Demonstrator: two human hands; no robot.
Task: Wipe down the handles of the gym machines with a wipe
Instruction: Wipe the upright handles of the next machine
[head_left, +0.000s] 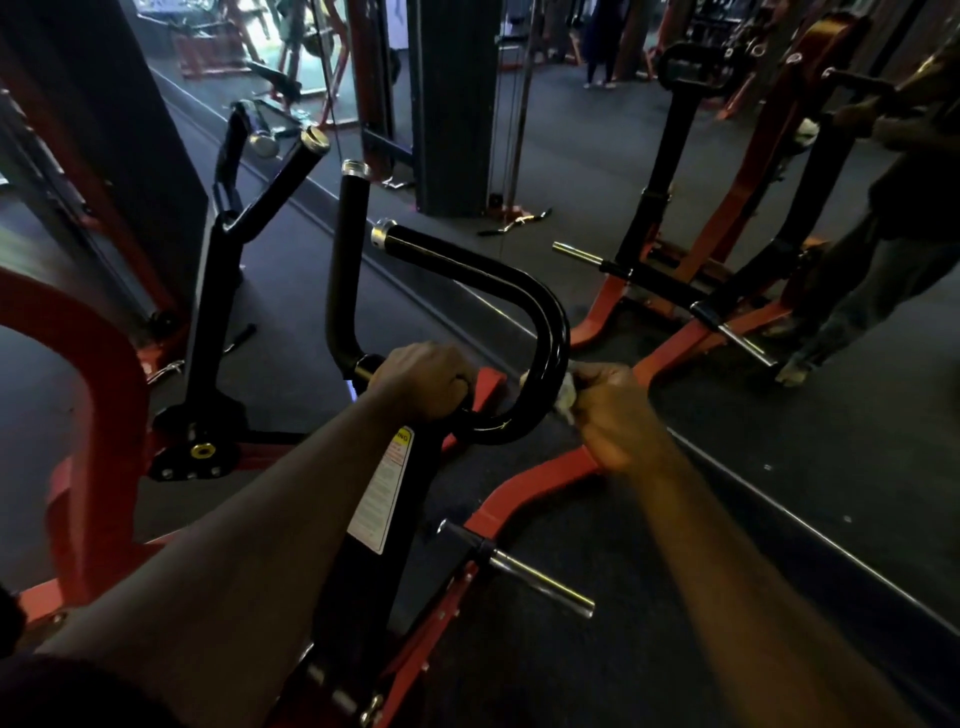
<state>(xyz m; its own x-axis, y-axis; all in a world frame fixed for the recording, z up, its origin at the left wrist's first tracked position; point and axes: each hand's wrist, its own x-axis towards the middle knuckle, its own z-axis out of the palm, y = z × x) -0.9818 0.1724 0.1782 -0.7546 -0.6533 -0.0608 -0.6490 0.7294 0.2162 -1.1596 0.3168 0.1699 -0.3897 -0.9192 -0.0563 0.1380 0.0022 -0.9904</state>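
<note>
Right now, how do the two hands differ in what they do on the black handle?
The left hand grips the handle bare, near its base; the right hand presses a white wipe against the curved bend. The left hand sits above the warning label; the right hand is farther to the right. Both are closed around something.

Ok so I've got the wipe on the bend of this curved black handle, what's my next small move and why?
Probably slide the right hand with the wipe up along the curved handle toward its silver end cap. The wipe sits at the outer bend, so the long upper stretch seems not yet covered, and the left hand grips the bar's base to steady it.
</note>
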